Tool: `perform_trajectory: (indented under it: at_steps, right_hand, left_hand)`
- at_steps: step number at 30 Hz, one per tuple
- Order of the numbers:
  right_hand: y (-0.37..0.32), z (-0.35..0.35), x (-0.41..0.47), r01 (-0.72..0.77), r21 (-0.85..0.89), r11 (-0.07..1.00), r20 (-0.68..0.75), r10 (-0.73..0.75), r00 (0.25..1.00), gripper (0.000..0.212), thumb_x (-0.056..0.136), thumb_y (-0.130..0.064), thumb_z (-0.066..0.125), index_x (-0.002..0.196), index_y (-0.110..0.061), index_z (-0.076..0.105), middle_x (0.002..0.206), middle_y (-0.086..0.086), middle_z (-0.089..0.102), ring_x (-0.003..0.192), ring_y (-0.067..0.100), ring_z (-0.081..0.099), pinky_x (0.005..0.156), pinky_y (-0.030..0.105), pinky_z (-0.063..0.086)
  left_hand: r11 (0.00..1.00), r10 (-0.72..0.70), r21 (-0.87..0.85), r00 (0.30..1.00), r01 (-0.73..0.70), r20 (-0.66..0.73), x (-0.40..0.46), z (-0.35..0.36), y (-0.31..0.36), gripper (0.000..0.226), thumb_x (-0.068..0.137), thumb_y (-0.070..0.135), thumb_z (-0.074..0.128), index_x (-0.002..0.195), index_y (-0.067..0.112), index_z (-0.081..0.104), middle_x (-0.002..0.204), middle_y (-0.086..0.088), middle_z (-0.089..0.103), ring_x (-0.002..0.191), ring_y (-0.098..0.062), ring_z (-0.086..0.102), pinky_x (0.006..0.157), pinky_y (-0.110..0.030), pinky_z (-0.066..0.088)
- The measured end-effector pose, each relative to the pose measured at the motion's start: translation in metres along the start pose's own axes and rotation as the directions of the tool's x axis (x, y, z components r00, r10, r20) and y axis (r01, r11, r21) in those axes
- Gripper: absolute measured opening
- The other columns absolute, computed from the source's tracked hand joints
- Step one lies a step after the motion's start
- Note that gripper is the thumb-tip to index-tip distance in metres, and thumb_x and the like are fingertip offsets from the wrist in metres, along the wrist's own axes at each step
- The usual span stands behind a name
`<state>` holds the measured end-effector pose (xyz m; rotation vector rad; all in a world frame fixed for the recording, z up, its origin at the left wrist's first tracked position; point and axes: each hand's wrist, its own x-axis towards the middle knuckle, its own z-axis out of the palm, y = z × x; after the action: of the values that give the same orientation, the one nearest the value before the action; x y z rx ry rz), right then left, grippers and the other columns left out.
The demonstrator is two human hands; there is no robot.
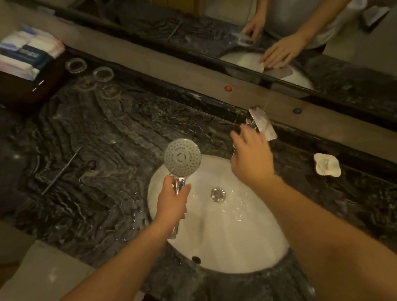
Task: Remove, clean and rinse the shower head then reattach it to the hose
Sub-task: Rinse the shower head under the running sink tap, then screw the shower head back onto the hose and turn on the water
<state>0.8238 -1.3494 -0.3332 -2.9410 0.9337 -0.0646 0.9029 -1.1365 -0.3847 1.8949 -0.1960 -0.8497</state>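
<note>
I have the shower head point(182, 157) off its hose and upright in my left hand point(172, 204), over the left rim of the sink point(241, 253). Its long axis runs along the handle from my fist up toward the back edge of the counter point(76, 158), with the round spray face at the far end, turned up toward me. The hose is nowhere in view.

The relation that matters now: the faucet point(262, 123) stands at the back rim of the sink, to the right of the spray face and farther back, apart from it. My right hand point(252, 158) is the nearer one to it, reaching over the basin with its fingertips at the faucet's lever.

My left fingers are wrapped round the chrome handle below the face, thumb up near the neck. My right fingers are spread and loosely extended; whether they press the lever or only hover at it, I cannot tell.

My guess is the rinse comes next, so the face must travel right and back under the spout.
</note>
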Motion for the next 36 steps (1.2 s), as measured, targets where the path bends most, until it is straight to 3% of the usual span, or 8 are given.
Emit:
perform_trajectory:
  at_steps: [6,8,13,18,22,27,36]
  right_hand:
    - [-0.048,0.031,-0.119,0.012,0.174,0.985,0.204,-0.048,0.978,0.057,0.093,-0.027,0.057,0.148,-0.02,0.042,0.161,0.01,0.027,0.146,0.03,0.027,0.12,0.039,0.021]
    - [-0.062,0.039,-0.147,0.054,0.213,0.975,0.265,-0.111,0.958,0.059,0.095,-0.026,0.054,0.151,-0.022,0.036,0.163,0.006,0.022,0.149,0.028,0.023,0.12,0.037,0.02]
    - [-0.089,0.04,-0.183,0.255,0.294,0.921,0.263,-0.335,0.905,0.058,0.095,-0.032,0.051,0.15,-0.02,0.035,0.162,0.007,0.025,0.146,0.027,0.028,0.117,0.036,0.028]
    - [-0.139,0.017,-0.232,0.438,0.399,0.806,0.209,-0.545,0.812,0.059,0.091,-0.031,0.055,0.146,-0.017,0.039,0.154,0.007,0.035,0.139,0.028,0.036,0.11,0.039,0.038]
    - [-0.201,-0.004,-0.279,0.64,0.389,0.662,0.177,-0.736,0.654,0.06,0.091,-0.031,0.056,0.147,-0.016,0.038,0.155,0.006,0.032,0.14,0.027,0.034,0.11,0.042,0.04]
    - [-0.294,-0.019,-0.367,0.832,0.372,0.411,0.137,-0.911,0.388,0.055,0.088,-0.032,0.056,0.14,-0.016,0.042,0.144,0.005,0.039,0.132,0.027,0.04,0.103,0.041,0.044]
    - [-0.434,-0.015,-0.607,0.916,0.402,-0.012,0.129,-0.989,-0.07,0.053,0.087,-0.034,0.053,0.138,-0.022,0.045,0.142,0.002,0.045,0.13,0.026,0.043,0.105,0.042,0.042]
  left_hand:
    - [0.999,-0.025,0.046,0.996,0.029,-0.084,-0.051,-0.035,-0.027,0.029,0.102,0.02,0.057,0.126,0.022,0.041,0.104,-0.015,0.064,0.053,-0.018,0.063,0.044,-0.028,0.049]
    - [1.0,-0.024,0.013,0.994,0.025,-0.108,-0.074,-0.041,-0.041,0.027,0.103,0.017,0.055,0.126,0.017,0.04,0.1,-0.016,0.064,0.048,-0.017,0.063,0.041,-0.028,0.049]
    - [1.0,-0.019,-0.024,0.956,0.012,-0.293,-0.141,-0.057,-0.072,0.021,0.102,0.019,0.055,0.119,0.016,0.043,0.079,-0.014,0.063,0.048,-0.017,0.055,0.039,-0.028,0.044]
    - [0.998,-0.02,-0.067,0.852,-0.018,-0.522,-0.238,-0.077,-0.092,0.02,0.099,0.018,0.058,0.116,0.018,0.047,0.089,-0.008,0.062,0.062,-0.019,0.058,0.044,-0.026,0.047]
    - [0.988,-0.086,-0.152,0.765,-0.016,-0.638,-0.317,-0.105,-0.131,0.014,0.088,0.033,0.059,0.099,0.031,0.05,0.075,-0.003,0.058,0.059,-0.023,0.054,0.056,-0.041,0.047]
    - [0.949,-0.227,-0.312,0.596,-0.042,-0.77,-0.431,-0.142,-0.189,0.012,0.095,0.018,0.055,0.097,0.028,0.049,0.066,-0.003,0.051,0.046,-0.018,0.047,0.04,-0.027,0.038]
    - [0.858,-0.457,-0.489,0.203,-0.156,-0.866,-0.675,-0.173,-0.328,0.014,0.096,0.017,0.056,0.089,0.021,0.045,0.062,-0.004,0.049,0.04,-0.019,0.045,0.039,-0.025,0.036]
